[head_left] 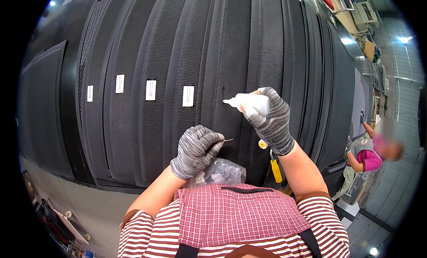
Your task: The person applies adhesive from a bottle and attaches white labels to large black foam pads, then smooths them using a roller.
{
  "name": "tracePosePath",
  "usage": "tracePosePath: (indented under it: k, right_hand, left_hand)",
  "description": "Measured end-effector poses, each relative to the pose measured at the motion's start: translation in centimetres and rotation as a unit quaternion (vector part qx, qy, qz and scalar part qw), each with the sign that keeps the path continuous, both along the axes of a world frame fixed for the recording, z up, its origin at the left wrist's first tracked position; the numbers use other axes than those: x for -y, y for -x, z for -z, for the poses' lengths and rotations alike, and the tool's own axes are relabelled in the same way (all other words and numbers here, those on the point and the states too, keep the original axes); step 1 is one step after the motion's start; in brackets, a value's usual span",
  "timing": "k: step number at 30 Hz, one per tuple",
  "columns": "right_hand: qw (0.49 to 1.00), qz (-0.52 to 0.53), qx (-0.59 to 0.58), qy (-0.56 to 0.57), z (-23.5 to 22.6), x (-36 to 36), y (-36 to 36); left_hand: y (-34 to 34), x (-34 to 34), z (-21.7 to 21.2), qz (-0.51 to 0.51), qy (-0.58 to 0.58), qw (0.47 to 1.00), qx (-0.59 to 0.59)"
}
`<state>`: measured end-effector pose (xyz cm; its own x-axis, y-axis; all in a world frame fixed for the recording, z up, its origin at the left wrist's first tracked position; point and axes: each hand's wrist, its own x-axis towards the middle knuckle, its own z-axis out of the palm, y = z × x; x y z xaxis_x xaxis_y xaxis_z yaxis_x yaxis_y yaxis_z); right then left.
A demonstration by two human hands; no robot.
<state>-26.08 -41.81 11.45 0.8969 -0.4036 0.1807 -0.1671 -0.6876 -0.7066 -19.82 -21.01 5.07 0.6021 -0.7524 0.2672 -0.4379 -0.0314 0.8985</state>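
A white plastic squeeze bottle with a narrow nozzle (258, 104) was held in the right hand, gloved in grey-striped knit (275, 124), above a broad black textured sheet with long raised ridges (229, 44). The right fingers were closed around the bottle's body, and the bottle was tilted almost onto its side, its nozzle pointed to the left. The nozzle tip was seen close to a small dark slit (223, 92) in the sheet; whether the two were touching could not be told.

In the left hand, gloved in the same knit (195, 152), a thin, short, stick-like piece (228, 140) was pinched between the thumb and fingertips, with its free end extended to the right. The other left fingers were curled inward.

A crumpled clear plastic bag (222, 172) was placed just beside the left hand, near a red-and-white checked apron (240, 213). Below the right hand, a small round white-and-yellow object (263, 144) was seen, with a yellow-handled tool (275, 170) near it.

Four white rectangular labels (188, 96) were spaced across the ridges to the left of the bottle. At the far right, a co-worker in a pink top and grey vest (365, 152) was seen, one arm stretched toward a grey panel (359, 102).
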Motion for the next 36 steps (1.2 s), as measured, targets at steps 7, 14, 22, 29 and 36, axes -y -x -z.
tracePosePath:
  k: [7,14,22,29,36]
  right_hand:
    - [0.998,0.006,0.01,-0.054,-0.2,-0.7,0.9]
    - [0.999,-0.033,0.029,-0.018,0.3,-0.6,1.3]
    - [0.999,0.031,0.022,-0.026,0.2,0.0,-1.2]
    - [0.997,0.048,0.018,-0.064,0.2,0.3,-1.9]
    - [0.994,0.059,0.017,-0.086,-0.4,1.0,-1.3]
  left_hand:
    - [0.1,0.0,0.1,-0.003,0.005,1.0,-0.001]
    - [0.1,-0.1,0.1,0.002,-0.012,1.0,-0.001]
    - [0.1,0.0,0.1,0.005,-0.007,1.0,-0.009]
    - [0.2,-0.1,0.2,0.003,-0.013,1.0,-0.006]
    - [0.1,-0.1,-0.1,0.0,-0.006,1.0,0.001]
